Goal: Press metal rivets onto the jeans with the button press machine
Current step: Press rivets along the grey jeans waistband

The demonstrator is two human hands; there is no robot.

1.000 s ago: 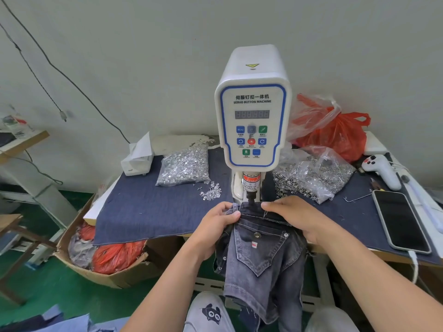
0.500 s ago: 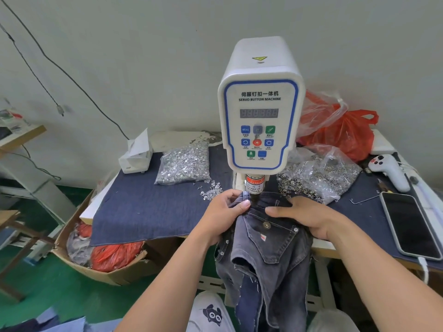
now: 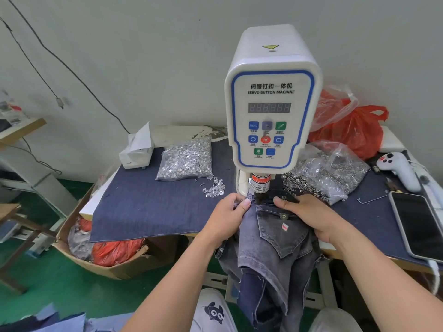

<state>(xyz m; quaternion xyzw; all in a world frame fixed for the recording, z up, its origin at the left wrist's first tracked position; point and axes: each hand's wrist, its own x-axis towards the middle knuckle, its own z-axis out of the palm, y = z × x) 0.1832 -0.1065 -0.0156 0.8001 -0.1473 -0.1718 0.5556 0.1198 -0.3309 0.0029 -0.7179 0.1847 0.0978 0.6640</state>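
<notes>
A person sits at a surface (image 3: 143, 212) covered in dark blue cloth, facing a white button press machine (image 3: 271, 111) labelled "Servo Button Machine". A pair of grey jeans (image 3: 275, 238) lies with its waistband on the near edge of the surface, tucked right under the machine's black pressing head (image 3: 260, 188), while the legs hang down off the edge toward the person's lap. So the long axis of the jeans runs from the machine toward the viewer, waistband pointing away and up, a back pocket with a metal stud facing upward. The left hand (image 3: 227, 216) pinches the waistband corner between thumb and fingers, just left of the pressing head. The right hand (image 3: 309, 216) lies across the waistband on the other side, fingers fairly straight and pressing the fabric flat, fingertips very near the head. Behind the left hand sit a clear bag of silver rivets (image 3: 185, 161) and a small loose pile of them (image 3: 214, 188); a second bag of metal rings (image 3: 328, 171) sits to the right, with a red plastic bag (image 3: 354, 130) behind it and a phone (image 3: 419, 226) at the far right. The likely risk is pinched fingers, since both hands sit so close to the head. The hanging weight of the legs could also drag the waistband off its mark, setting the rivet crooked.
</notes>
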